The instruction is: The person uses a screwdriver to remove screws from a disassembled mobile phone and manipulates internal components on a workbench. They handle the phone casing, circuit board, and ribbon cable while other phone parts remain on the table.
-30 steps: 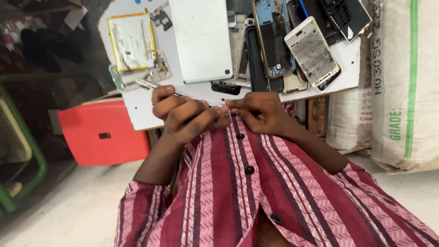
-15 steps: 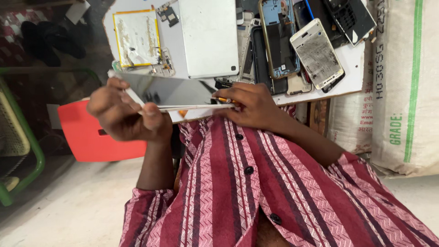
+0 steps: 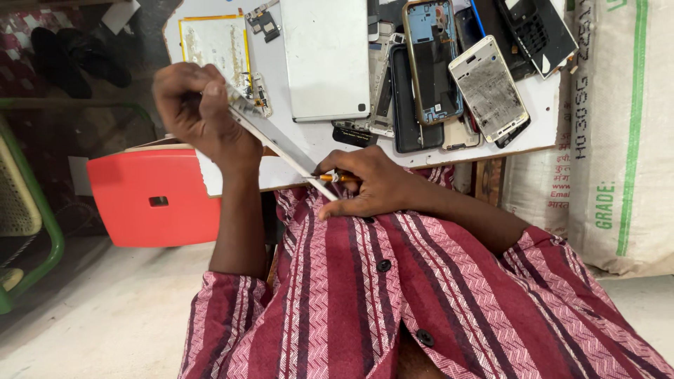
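My left hand [image 3: 203, 116] grips the upper end of a thin flat screen panel [image 3: 281, 149], which I see nearly edge-on, slanting down toward my chest. Pinched in my right hand [image 3: 372, 186] is a small orange-handled tool [image 3: 344, 178], its tip at the panel's lower end. Both hands hover over the near edge of a white work board [image 3: 225, 179]. On the board lie a silver tablet back cover [image 3: 324, 60], a yellow-edged tablet frame [image 3: 214, 42] and several stripped phone frames [image 3: 488, 88].
A red plastic stool [image 3: 151, 200] stands under the board on the left. A green chair frame [image 3: 42, 231] is at the far left, dark footwear [image 3: 67, 60] at the top left. A white printed sack [image 3: 618, 126] fills the right side.
My left hand has picked up the panel, moved it up and left, and turned it from flat-facing to edge-on. My right hand stays near my chest with the tool at the panel's lower end.
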